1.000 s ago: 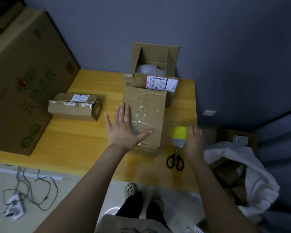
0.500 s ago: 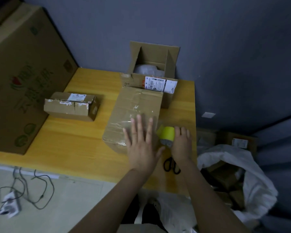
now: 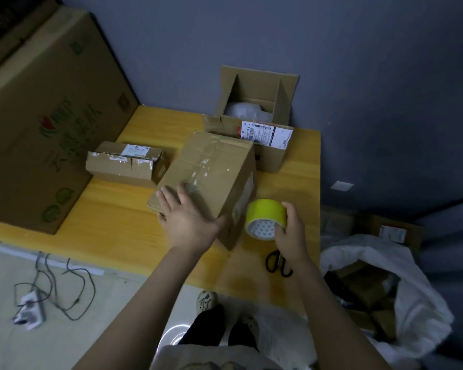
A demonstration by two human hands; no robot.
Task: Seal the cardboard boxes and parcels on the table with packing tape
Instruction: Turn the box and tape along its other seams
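Observation:
A closed cardboard box (image 3: pixel 214 169) with shiny tape on top lies turned at an angle in the middle of the yellow table (image 3: pixel 112 225). My left hand (image 3: pixel 187 217) lies flat on its near end, fingers straight, thumb over the right edge. My right hand (image 3: pixel 289 233) grips a yellow roll of packing tape (image 3: pixel 265 217) just right of the box, above the table. A small taped parcel (image 3: pixel 123 161) sits to the left. An open box (image 3: pixel 259 113) with a white shipping label stands at the back.
Black scissors (image 3: pixel 278 263) lie on the table under my right wrist. A huge printed carton (image 3: pixel 38 124) leans at the left. A white sack (image 3: pixel 385 289) of parcels sits on the floor at the right. A power strip and cables (image 3: pixel 38 303) lie on the floor at the left.
The taped box has been turned at an angle under my left hand. My right hand has kept hold of the tape roll beside the box.

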